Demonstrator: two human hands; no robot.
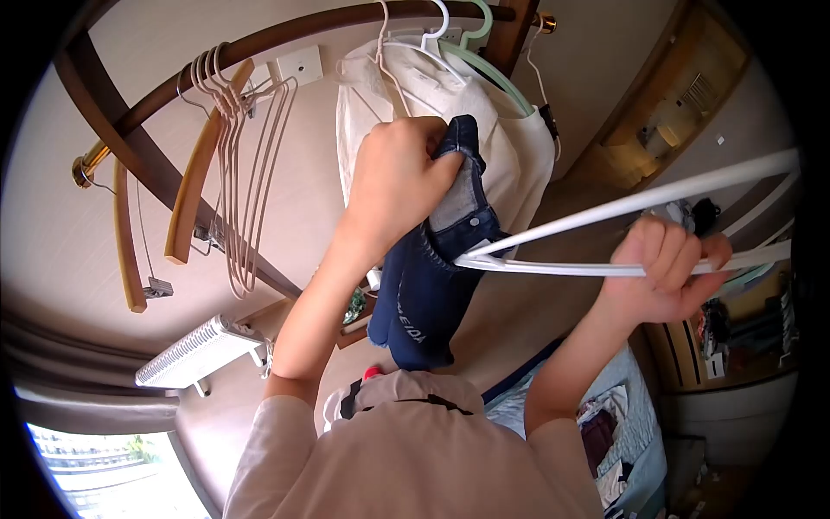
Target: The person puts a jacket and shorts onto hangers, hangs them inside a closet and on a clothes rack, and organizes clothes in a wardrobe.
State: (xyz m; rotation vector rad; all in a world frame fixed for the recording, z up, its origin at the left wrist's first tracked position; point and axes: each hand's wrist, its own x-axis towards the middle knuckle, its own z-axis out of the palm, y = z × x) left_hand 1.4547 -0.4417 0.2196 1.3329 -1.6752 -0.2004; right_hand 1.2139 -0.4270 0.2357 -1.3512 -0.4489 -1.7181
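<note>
My left hand (402, 169) is closed on the waistband of a pair of dark blue jeans (432, 294), which hang down in front of me with pale lettering along one leg. In my right hand (666, 268) is a white plastic hanger (562, 269), gripped by its lower bar with the fingers wrapped round. One end of the hanger reaches the jeans just below the waistband button; whether it is inside the waistband I cannot tell. Behind the jeans, cream-coloured clothes (519, 164) hang from the rack.
A dark wooden rail (320, 30) crosses above, carrying several thin beige hangers (238, 173) and wooden hangers (194, 186) at left. A white heater (194, 350) stands low left by the window (112, 467). At lower right lies a bed (644, 406) with clothes on it.
</note>
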